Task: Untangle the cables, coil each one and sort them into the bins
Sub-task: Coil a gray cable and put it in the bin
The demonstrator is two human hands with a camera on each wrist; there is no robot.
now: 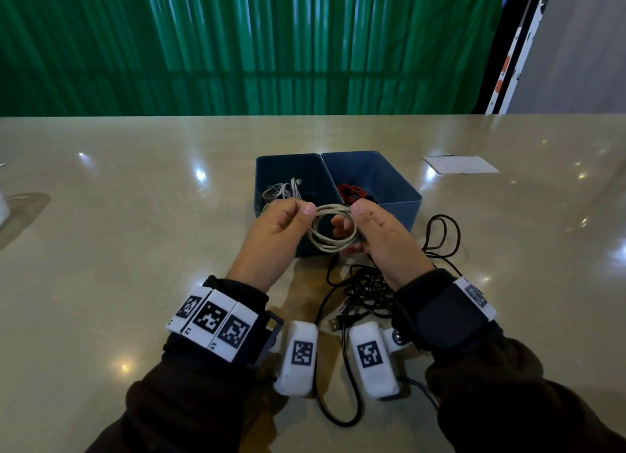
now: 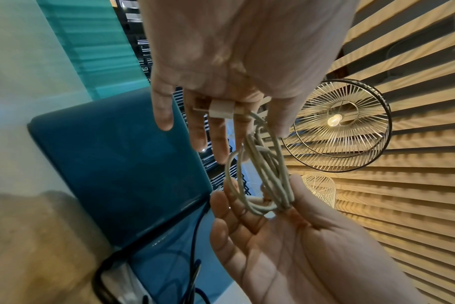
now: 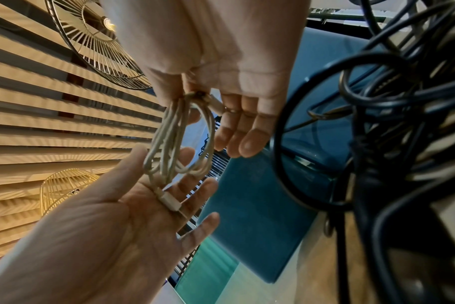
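Just in front of the two blue bins, above the table [image 1: 135, 249], I've got the white cable [image 1: 330, 229] up in the air, wound into a small coil. My left hand [image 1: 274, 230] pinches one side of the loop between thumb and forefinger; my right hand [image 1: 379, 236] pinches the other side the same way, with its lower fingers cupped loosely under the turns. From the left wrist view I can see one white plug [image 2: 221, 109] lying across the fingers of the hand opposite, so that end looks loose, not tucked.

The coil looks about done to me, so this step is about keeping it tidy on the way in. I'd trap that plug against the turns, hand the whole bundle to one hand and squeeze all strands together so none springs out. The left bin [image 1: 271, 168] already holds a pale coiled cable [image 1: 281, 190], the right bin [image 1: 399, 181] a red one [image 1: 350, 190], so I judge the left is where this goes. Lower it in flat rather than dropping it.

The black tangle [image 1: 366, 290] sits on the table between my wrists, untouched, so I'll lift clear of it.
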